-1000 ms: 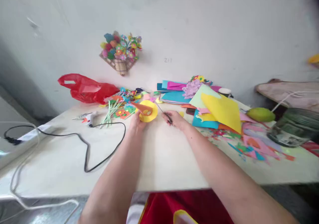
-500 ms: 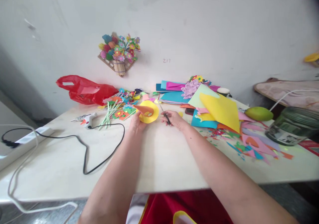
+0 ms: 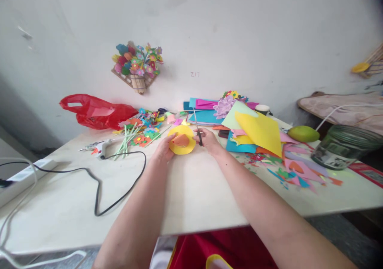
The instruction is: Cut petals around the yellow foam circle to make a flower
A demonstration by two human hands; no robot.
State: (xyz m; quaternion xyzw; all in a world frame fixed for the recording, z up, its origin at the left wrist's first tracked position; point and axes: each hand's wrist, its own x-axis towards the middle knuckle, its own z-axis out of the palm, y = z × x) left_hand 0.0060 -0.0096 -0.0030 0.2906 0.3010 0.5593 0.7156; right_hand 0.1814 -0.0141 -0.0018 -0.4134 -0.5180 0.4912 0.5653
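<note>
My left hand [image 3: 164,148] is closed on the left edge of a round yellow foam piece [image 3: 188,146] above the table. An orange cone-like piece [image 3: 181,140] sits on the middle of the yellow round, its tip facing me. In my right hand [image 3: 208,140] is a pair of scissors [image 3: 196,122], blades pointing up and away from me, dark handles among my fingers. The scissors are close to the right edge of the yellow round; I cannot tell whether they touch.
Foam sheets [image 3: 260,129] and scraps [image 3: 302,171] lie to the right, near a mango [image 3: 303,134] and a glass jar [image 3: 344,147]. At left are a glue gun [image 3: 103,148] with its black cord, green sticks [image 3: 125,139], foam flowers [image 3: 142,140] and a red plastic bag [image 3: 98,111].
The yellow round has turned from tilted to facing me more flatly and has moved slightly right, nearer the scissors. The scissor blades now point more upright. The view has shifted slightly right.
</note>
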